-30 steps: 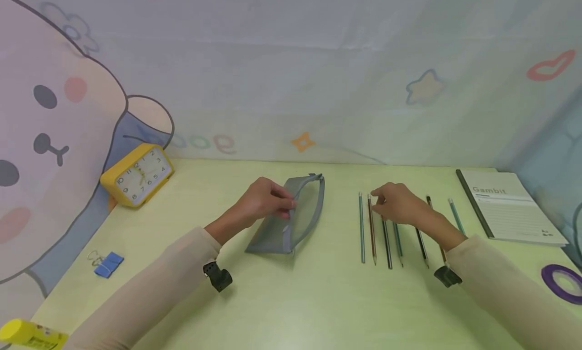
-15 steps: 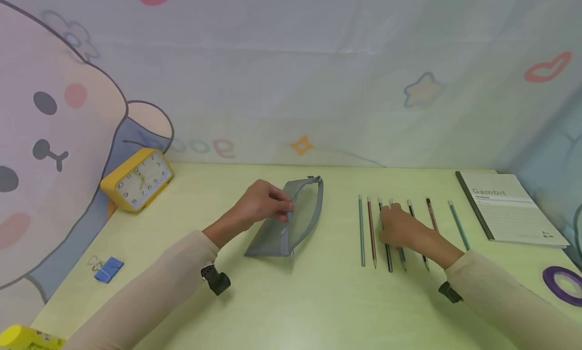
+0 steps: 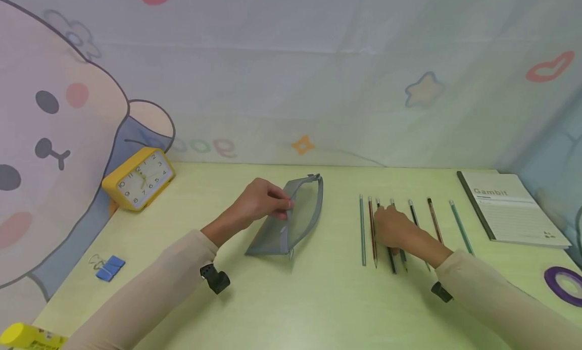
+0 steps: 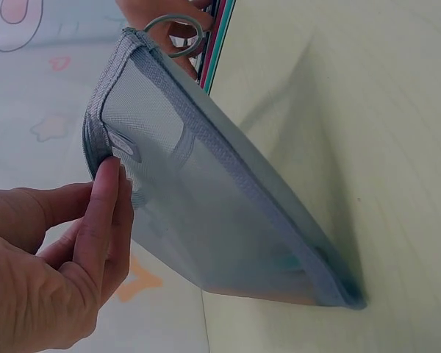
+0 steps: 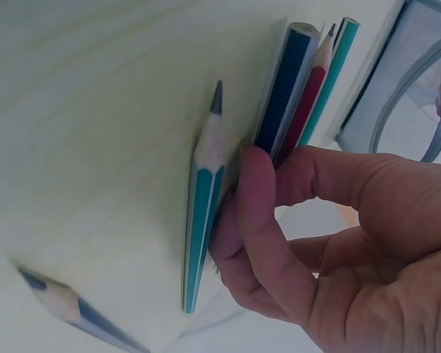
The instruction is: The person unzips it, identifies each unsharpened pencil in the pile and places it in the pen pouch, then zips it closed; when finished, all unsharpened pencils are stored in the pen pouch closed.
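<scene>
Grey translucent mesh pouch [image 3: 270,236], its mouth gaping, rests on the pale green table [image 3: 309,309] between our two hands, which are well apart. We pinch its fabric edge between the thumb and fingers of our left hand [image 3: 261,201]. With our right hand [image 3: 395,229] we pinch a slender dark blue pencil [image 5: 285,88]. Just left of that hand lie a dark red pencil [image 3: 375,254] and a slim teal pencil [image 3: 362,234]; partly hidden beneath it is a sharpened green pencil [image 5: 201,220]. Beyond our left hand, further left, we see a yellow rectangular clock [image 3: 138,178]; well right of our right hand lies a white notebook [image 3: 514,208].
</scene>
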{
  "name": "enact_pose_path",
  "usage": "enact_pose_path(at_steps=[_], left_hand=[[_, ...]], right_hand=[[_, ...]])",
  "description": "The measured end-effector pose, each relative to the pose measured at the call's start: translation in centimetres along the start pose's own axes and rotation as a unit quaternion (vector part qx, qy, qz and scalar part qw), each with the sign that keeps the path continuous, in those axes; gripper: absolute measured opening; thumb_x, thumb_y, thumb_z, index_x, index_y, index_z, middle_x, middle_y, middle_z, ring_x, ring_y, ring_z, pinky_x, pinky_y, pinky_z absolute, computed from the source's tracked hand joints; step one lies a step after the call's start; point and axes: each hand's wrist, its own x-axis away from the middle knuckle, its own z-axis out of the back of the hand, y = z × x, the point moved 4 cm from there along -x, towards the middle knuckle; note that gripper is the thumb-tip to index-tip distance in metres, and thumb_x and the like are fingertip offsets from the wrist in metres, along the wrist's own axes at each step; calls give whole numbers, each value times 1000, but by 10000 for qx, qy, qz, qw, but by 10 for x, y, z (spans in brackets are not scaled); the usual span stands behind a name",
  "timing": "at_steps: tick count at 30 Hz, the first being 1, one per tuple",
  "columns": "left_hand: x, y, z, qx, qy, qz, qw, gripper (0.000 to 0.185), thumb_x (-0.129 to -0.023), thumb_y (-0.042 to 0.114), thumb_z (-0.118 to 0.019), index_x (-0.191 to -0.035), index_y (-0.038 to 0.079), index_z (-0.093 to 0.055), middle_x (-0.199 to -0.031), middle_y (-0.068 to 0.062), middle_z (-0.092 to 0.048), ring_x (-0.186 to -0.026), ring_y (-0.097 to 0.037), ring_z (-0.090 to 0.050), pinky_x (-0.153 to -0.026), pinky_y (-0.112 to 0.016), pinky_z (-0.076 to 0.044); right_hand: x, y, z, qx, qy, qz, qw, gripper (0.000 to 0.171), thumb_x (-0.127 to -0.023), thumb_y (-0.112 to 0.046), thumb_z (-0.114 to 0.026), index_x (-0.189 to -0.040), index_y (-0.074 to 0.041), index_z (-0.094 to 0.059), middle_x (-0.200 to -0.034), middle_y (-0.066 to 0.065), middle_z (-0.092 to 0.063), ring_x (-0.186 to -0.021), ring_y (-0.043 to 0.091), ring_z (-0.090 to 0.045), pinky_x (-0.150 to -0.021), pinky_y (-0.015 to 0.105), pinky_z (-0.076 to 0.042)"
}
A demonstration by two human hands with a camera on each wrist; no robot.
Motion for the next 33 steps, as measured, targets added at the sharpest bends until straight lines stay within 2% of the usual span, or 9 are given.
enact_pose_path(at_steps=[4,11,15,20,22,25,28,30,33], left_hand=[[1,1,0,23,18,-6,10000,18,-92,3,-72,-106,-8,-74,-108,-21,-75,-64,-8,-71,-86,-41,-64],[1,1,1,46,17,-4,10000,18,-92,3,-72,-106,-8,-74,-108,-21,-74,-64,-8,-71,-83,-39,-65],[0,0,1,52,7,21,10000,17,-92,3,-72,-105,-8,-74,-108,-21,-75,-63,-8,-71,-82,-38,-65],[0,-1,1,85,-2,44,10000,17,-92,3,-72,-105,-8,-74,-108,-21,-75,-63,-7,-71,-81,-37,-65],[0,-1,0,88,-2,50,9999,17,-92,2,-72,-106,-8,-74,-108,-22,-75,-64,-7,-71,-80,-36,-66],[-1,-2,0,76,2,66,9999,18,-92,2,-72,-106,-8,-74,-108,-21,-75,-64,-7,-71,-79,-34,-66],[-1,-3,-1,49,-2,63,10000,18,-92,3,-72,-106,-8,-74,-107,-20,-75,-64,-7,-71,-80,-35,-66],[-2,-3,-1,49,-3,49,10000,17,-92,3,-72,-106,-8,-74,-106,-20,-75,-64,-7,-71,-82,-38,-65],[-1,-2,-1,50,-7,18,10000,17,-92,2,-72,-105,-8,-74,-106,-21,-75,-63,-7,-70,-85,-42,-64]], right_hand=[[-1,0,-2,-130,-26,-78,9999,53,-88,5,-55,-129,32,-36,-123,52,-43,-48,22,-64,-46,27,-51],[0,2,5,-185,-156,-86,9997,54,-90,5,-53,-132,31,-32,-130,55,-36,-50,20,-62,-47,26,-48],[0,8,15,-395,-266,-128,9988,71,-94,2,-52,-143,32,-10,-143,58,-18,-59,20,-62,-65,35,-55],[2,10,32,-568,-104,-219,9981,78,-98,-4,-55,-146,29,-3,-146,55,-15,-67,23,-64,-80,45,-55],[3,9,38,-657,20,-148,9977,79,-98,-3,-55,-146,29,-1,-146,55,-16,-66,24,-65,-80,45,-55],[4,8,45,-806,182,-48,9966,79,-98,-1,-55,-148,27,-1,-141,52,-28,-66,22,-69,-87,50,-55],[4,5,50,-1167,278,-8,9928,80,-98,0,-55,-151,22,1,-133,44,-41,-66,22,-72,-82,45,-58],[4,2,52,-1582,241,17,9871,81,-99,-2,-54,-154,16,2,-129,38,-45,-70,21,-73,-78,42,-61],[5,-6,53,-2461,93,149,9691,83,-101,-4,-55,-158,7,4,-130,33,-45,-78,22,-74,-77,38,-64]])
